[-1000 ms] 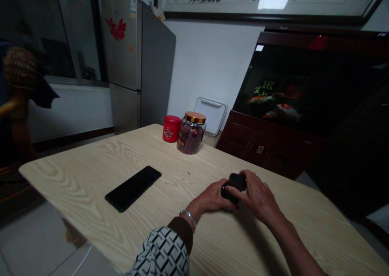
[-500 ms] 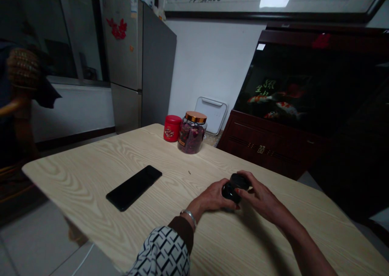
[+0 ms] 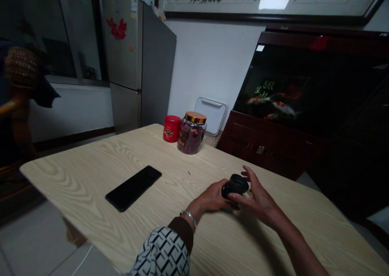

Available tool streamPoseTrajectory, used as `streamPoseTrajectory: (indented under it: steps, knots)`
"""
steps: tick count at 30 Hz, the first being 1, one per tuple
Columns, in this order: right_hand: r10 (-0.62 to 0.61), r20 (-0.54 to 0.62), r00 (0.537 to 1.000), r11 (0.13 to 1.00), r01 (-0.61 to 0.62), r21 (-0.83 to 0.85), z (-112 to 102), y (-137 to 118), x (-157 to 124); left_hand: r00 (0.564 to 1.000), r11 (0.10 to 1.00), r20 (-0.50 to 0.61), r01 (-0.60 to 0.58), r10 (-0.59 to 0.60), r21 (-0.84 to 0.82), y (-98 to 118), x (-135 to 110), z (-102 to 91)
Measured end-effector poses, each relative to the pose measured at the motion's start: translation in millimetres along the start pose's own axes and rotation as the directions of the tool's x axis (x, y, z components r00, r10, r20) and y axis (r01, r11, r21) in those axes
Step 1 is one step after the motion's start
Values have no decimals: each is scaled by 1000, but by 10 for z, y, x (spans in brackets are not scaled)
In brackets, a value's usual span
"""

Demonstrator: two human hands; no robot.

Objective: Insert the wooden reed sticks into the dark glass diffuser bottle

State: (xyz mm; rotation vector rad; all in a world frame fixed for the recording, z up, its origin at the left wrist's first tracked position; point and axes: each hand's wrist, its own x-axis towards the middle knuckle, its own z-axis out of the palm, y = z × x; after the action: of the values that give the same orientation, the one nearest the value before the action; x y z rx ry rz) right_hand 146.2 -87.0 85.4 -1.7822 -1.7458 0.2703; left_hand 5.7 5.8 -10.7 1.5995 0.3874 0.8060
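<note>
My left hand [image 3: 212,198] grips a small round black container [image 3: 235,186] from the near left side, resting low over the light wood-grain table [image 3: 69,175]. My right hand [image 3: 258,200] is beside it with its fingers spread. Only that hand's thumb touches the container's front, and the fingertips stand clear above it. A silver bracelet [image 3: 190,217] circles my left wrist, below a patterned sleeve. A black smartphone [image 3: 133,188] lies face down or dark to the left of my hands, out of reach of my fingers.
A glass jar of dried rose petals [image 3: 191,133] with a copper lid and a red tin [image 3: 172,128] stand at the table's far edge. Behind are a grey refrigerator [image 3: 139,61], a white plastic case [image 3: 211,115] and a dark fish tank [image 3: 288,85].
My right hand's fingers have lifted off the top of the black container and spread apart. The container stays in my left hand, turned slightly.
</note>
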Motion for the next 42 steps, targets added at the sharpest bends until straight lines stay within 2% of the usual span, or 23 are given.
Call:
streamPoseTrajectory:
  steps: [3,5,7,9,13,15,17,21,23,26,29,31,35,36,38,40,42]
  knots:
    - [-45,97,994,963,17,268,-43,95,-15,1000,1000,-7,-3,3,6,18,-10,-3]
    - [-91,122,988,941,45,335,-76,118,-11,1000,1000,-17,-8,8,22,26,-14,-7]
    - [-112,94,989,952,80,296,-91,113,4,1000,1000,-14,-13,13,17,28,-14,-10]
    - [-108,44,993,978,98,186,-83,90,22,1000,1000,1,-18,18,-11,22,-10,-9]
    - [-60,-53,997,993,54,-109,-32,25,35,1000,1000,4,-18,18,-19,-2,-2,0]
    - [-53,-80,995,979,36,-200,-9,8,27,1000,1000,4,-17,17,-24,-9,-1,5]
    - [-59,-88,994,983,42,-179,2,9,15,1000,999,12,-18,19,-51,-9,-3,9]
    - [-57,19,998,994,55,97,-39,44,-16,1000,999,1,-12,12,-45,8,-13,9]
    - [-38,40,998,988,32,151,-93,50,-32,1000,1000,-11,-5,5,-20,18,-15,6]
    - [108,-83,991,994,-110,-14,-190,28,-55,1000,1000,-15,1,-1,-13,24,-14,2]
    - [224,-223,949,957,-258,-135,-243,3,-67,1000,1000,-21,0,0,0,22,-9,-1]
    - [210,-218,953,969,-232,-81,-227,-2,-64,1000,1000,-24,-7,7,20,24,-7,-4]
    - [57,-113,992,994,-45,100,-157,-28,-71,999,998,-22,-29,30,52,31,-4,-10]
    - [60,-96,994,993,-50,105,-158,-43,-83,999,998,-23,-32,33,57,29,-3,-11]
    - [154,-117,981,988,-152,32,-195,-69,-118,999,998,-27,-28,29,57,20,-3,-11]
    - [264,-228,937,955,-287,-74,-248,-75,-149,1000,999,-27,-7,8,45,11,-3,-10]
    - [283,-307,909,945,-319,-72,-273,-58,-156,1000,999,-21,11,-10,33,11,-6,-9]
